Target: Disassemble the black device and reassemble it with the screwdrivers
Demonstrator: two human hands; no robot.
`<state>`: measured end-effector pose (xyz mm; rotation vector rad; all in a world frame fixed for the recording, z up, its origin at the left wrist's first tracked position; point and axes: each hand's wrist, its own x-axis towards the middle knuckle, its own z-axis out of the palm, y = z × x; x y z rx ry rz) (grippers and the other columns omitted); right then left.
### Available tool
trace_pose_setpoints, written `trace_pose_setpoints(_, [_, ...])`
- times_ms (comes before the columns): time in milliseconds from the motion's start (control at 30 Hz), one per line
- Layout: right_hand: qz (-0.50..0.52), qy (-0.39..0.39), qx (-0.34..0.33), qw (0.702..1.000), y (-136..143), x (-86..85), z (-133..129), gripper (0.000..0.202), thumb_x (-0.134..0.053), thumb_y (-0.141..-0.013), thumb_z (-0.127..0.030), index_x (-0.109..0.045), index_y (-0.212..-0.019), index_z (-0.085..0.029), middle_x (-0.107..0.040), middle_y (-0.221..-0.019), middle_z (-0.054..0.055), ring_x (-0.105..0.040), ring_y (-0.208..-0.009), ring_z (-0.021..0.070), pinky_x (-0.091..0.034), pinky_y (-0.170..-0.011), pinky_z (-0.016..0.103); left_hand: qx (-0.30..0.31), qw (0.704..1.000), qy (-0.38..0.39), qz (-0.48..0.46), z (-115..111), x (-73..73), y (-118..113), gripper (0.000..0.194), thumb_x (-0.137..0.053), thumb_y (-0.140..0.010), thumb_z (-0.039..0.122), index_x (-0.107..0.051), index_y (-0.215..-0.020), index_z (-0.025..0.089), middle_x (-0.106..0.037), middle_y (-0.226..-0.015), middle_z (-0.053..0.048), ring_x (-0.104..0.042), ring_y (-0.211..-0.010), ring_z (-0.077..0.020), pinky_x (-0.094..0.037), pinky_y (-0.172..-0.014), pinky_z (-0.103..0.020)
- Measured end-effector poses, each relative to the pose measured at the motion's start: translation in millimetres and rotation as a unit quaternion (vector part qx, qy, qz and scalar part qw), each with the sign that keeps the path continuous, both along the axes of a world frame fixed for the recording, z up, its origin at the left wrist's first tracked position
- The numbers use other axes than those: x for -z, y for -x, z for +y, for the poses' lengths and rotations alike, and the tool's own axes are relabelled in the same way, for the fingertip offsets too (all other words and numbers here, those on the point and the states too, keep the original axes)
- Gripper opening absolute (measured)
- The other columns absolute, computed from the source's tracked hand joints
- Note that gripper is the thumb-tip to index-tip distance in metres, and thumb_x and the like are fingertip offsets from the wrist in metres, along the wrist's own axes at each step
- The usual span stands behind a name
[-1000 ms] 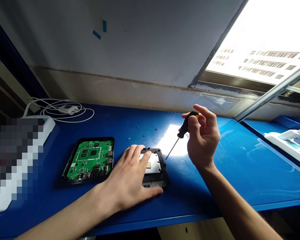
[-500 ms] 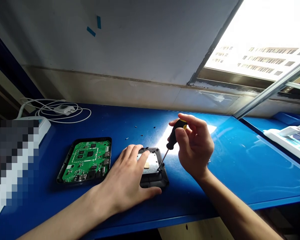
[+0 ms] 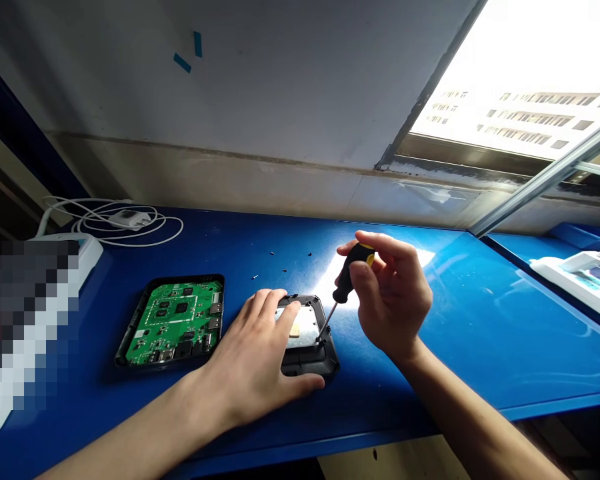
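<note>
Down from mid-air a second ago, the driver (image 3: pixel 347 277) now meets the plate (image 3: pixel 307 323) at its near right corner. We see its handle clamped between thumb and fingers of the right hand (image 3: pixel 397 290). Spread open, the left hand (image 3: pixel 255 350) lies over the cover (image 3: pixel 313 364), which bears the plate. Beyond, we note loose screws (image 3: pixel 255 277) on the desk (image 3: pixel 390 393); to the left, a green board (image 3: pixel 170 310) in its case (image 3: pixel 131 327).
</note>
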<state>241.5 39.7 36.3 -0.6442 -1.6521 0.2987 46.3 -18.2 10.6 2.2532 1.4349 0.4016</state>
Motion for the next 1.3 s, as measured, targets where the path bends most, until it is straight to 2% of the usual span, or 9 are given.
trace_pose_setpoints(167, [0.003,0.024,-0.022,0.999,1,0.0,-4,0.024,-0.057,-0.105,-0.022,-0.065,-0.127,-0.028,-0.077,-0.104,0.003,-0.071,-0.063,0.0133,-0.062,-0.053,0.029,0.003,1.000,0.007,0.005,0,0.0,0,0.092,-0.086,-0.077,0.062,-0.054,-0.151,0.018,-0.045,-0.161,-0.021,-0.039,-0.150,-0.0464,-0.043,-0.119,-0.066])
trace_pose_setpoints(333, [0.047,0.044,-0.101,0.993,1,-3.9,-7,0.017,-0.050,-0.108,-0.028,-0.064,-0.118,-0.026,-0.080,-0.109,0.005,-0.074,-0.065,0.0159,-0.062,-0.053,0.032,0.002,1.000,0.015,0.012,-1,-0.6,0,0.094,-0.084,-0.077,0.065,-0.053,-0.152,0.017,-0.045,-0.161,-0.021,-0.039,-0.149,-0.0465,-0.043,-0.119,-0.066])
trace_pose_setpoints(467, [0.019,-0.048,-0.045,0.998,-1,-8.5,-5,0.015,-0.070,-0.100,-0.039,-0.068,-0.107,-0.027,-0.070,-0.092,0.001,-0.068,-0.060,0.0144,-0.058,-0.048,0.030,0.000,1.000,0.010,0.006,0,-0.2,0,0.093,-0.083,-0.077,0.067,-0.054,-0.151,0.020,-0.046,-0.159,-0.020,-0.039,-0.149,-0.0470,-0.044,-0.119,-0.067])
trace_pose_setpoints(633, [0.001,-0.076,0.031,0.997,-1,-9.0,-9,0.013,-0.076,-0.096,-0.031,-0.074,-0.109,-0.028,-0.067,-0.082,0.000,-0.067,-0.062,0.0165,-0.059,-0.050,0.033,0.000,1.000,0.009,0.007,1,1.3,0,0.094,-0.083,-0.077,0.066,-0.053,-0.152,0.019,-0.046,-0.160,-0.020,-0.039,-0.150,-0.0479,-0.043,-0.119,-0.068])
trace_pose_setpoints(867, [0.050,-0.012,-0.046,0.998,10,-7.0,-20,0.025,-0.049,-0.110,-0.018,-0.072,-0.118,-0.026,-0.080,-0.099,0.003,-0.078,-0.076,0.0166,-0.066,-0.060,0.032,0.005,1.000,-0.007,0.014,-1,3.9,1,0.093,-0.084,-0.078,0.064,-0.054,-0.152,0.016,-0.046,-0.159,-0.022,-0.040,-0.148,-0.0481,-0.044,-0.118,-0.068])
trace_pose_setpoints(967, [0.041,-0.027,-0.073,0.996,8,-6.4,-18,0.022,-0.051,-0.110,-0.027,-0.071,-0.119,-0.026,-0.077,-0.105,0.005,-0.077,-0.079,0.0186,-0.068,-0.062,0.037,0.009,1.000,-0.004,0.021,-1,2.4,1,0.094,-0.083,-0.079,0.065,-0.053,-0.152,0.015,-0.045,-0.159,-0.023,-0.039,-0.148,-0.0480,-0.043,-0.119,-0.068])
trace_pose_setpoints(1067, [0.002,-0.063,-0.041,0.997,6,-5.5,-16,0.021,-0.068,-0.101,-0.040,-0.073,-0.118,-0.028,-0.067,-0.099,0.004,-0.072,-0.075,0.0195,-0.065,-0.057,0.038,0.008,1.000,0.004,0.022,0,0.7,0,0.094,-0.082,-0.079,0.065,-0.052,-0.153,0.016,-0.045,-0.160,-0.022,-0.039,-0.148,-0.0480,-0.043,-0.119,-0.068])
trace_pose_setpoints(1133, [-0.007,-0.072,0.002,0.997,5,-4.7,-15,0.017,-0.073,-0.099,-0.033,-0.073,-0.116,-0.029,-0.062,-0.091,0.002,-0.068,-0.071,0.0180,-0.063,-0.057,0.037,0.006,1.000,0.010,0.022,1,0.2,0,0.094,-0.082,-0.079,0.066,-0.053,-0.153,0.017,-0.044,-0.161,-0.022,-0.038,-0.149,-0.0482,-0.043,-0.119,-0.068])
trace_pose_setpoints(1300, [0.040,-0.019,-0.001,0.999,11,-1.6,-17,0.026,-0.049,-0.108,-0.020,-0.069,-0.121,-0.028,-0.072,-0.094,0.002,-0.073,-0.076,0.0178,-0.066,-0.065,0.037,0.011,0.999,0.017,0.025,1,-0.3,1,0.096,-0.082,-0.079,0.066,-0.051,-0.154,0.015,-0.042,-0.162,-0.023,-0.035,-0.151,-0.0481,-0.041,-0.121,-0.068])
